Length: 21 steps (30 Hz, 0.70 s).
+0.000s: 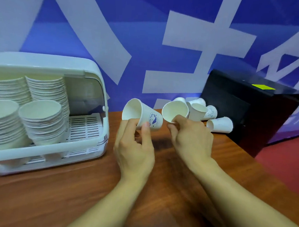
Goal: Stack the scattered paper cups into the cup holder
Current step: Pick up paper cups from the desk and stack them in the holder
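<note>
The left hand point(135, 144) is gripping a printed paper cup point(145, 115) low on its wall, with the thumb on the near side and the fingers curling round the far side. It is tilting the cup so that the mouth is facing up and to the left. The right hand point(191, 137) is pinching a second cup point(174, 110) near its base, with the mouth turning toward the camera. The two cups are hanging just beside each other above the wooden table point(83, 198), apart and not yet nested.

These cups are likely weighing almost nothing, and their thin walls are probably denting under any squeeze. The stiffer base and the rolled rim are looking like the safest places to hold. The taper should be letting one slide into another.

To the left, the cup holder point(51, 156) is standing with its lid raised. It is carrying four leaning stacks point(41, 120), two near and two far, with their mouths tipping toward the viewer. Part of its slatted floor is showing on the right side.

Farther off to the right, the loose cups point(220, 124), about five of them, are lying mostly on their sides in a huddle. They are resting against a black box point(253, 111). A blue banner point(117, 20) is hanging behind everything.
</note>
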Motion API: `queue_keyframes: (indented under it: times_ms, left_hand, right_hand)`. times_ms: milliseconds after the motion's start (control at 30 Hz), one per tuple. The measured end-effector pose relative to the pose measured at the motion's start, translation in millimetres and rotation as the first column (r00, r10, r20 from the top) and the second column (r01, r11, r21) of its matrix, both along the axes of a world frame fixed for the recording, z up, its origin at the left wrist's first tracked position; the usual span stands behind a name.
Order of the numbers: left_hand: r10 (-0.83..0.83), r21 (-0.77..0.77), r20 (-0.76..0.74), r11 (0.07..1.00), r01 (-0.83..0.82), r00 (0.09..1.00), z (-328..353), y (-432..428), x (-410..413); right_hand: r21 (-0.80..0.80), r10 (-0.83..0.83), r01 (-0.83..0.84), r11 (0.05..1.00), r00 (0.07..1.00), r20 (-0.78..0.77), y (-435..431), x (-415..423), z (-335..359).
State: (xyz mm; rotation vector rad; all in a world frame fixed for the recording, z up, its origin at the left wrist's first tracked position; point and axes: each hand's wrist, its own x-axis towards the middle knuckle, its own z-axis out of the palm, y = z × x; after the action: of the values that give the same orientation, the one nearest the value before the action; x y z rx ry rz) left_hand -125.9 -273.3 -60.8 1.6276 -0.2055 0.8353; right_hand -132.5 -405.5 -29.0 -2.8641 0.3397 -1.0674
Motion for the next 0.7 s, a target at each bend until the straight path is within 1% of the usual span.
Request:
queue_keyframes:
  times_ms: [100, 233, 333, 400, 500, 600, 667, 700]
  left_hand:
    - [0.078, 0.07, 0.076, 0.994, -0.084, 0.994, 28, 48, -26]
    - [0.19, 0.215, 0.161, 0.951, -0.223, 0.968, 74, 111, -48]
    - [0.269, 0.24, 0.202, 0.919, -0.314, 0.942, 99, 158, -55]
    - [0.318, 0.245, 0.197, 0.9, -0.36, 0.927, 104, 186, -55]
    - [0.382, 0.285, 0.172, 0.863, -0.417, 0.908, 107, 217, -48]
    - [0.454, 0.312, 0.167, 0.818, -0.484, 0.875, 111, 242, -39]
    - [0.481, 0.307, 0.177, 0.802, -0.512, 0.859, 113, 255, -31]
    - [0.492, 0.319, 0.175, 0.791, -0.522, 0.853, 113, 261, -28]
  right_hand:
    - [0.038, 0.094, -0.097, 0.995, 0.993, 0.073, 35, -13, 17]
    - [0.115, 0.211, -0.243, 0.963, 0.949, 0.234, 91, -23, 40]
    - [0.211, 0.253, -0.339, 0.917, 0.902, 0.351, 133, -22, 54]
    - [0.265, 0.286, -0.424, 0.866, 0.855, 0.432, 161, -19, 58]
    - [0.295, 0.32, -0.536, 0.791, 0.773, 0.547, 203, -13, 60]
    - [0.339, 0.302, -0.604, 0.721, 0.715, 0.631, 239, -3, 58]
    - [0.348, 0.292, -0.617, 0.706, 0.701, 0.651, 255, 5, 59]
    - [0.335, 0.305, -0.609, 0.719, 0.709, 0.636, 259, 10, 59]
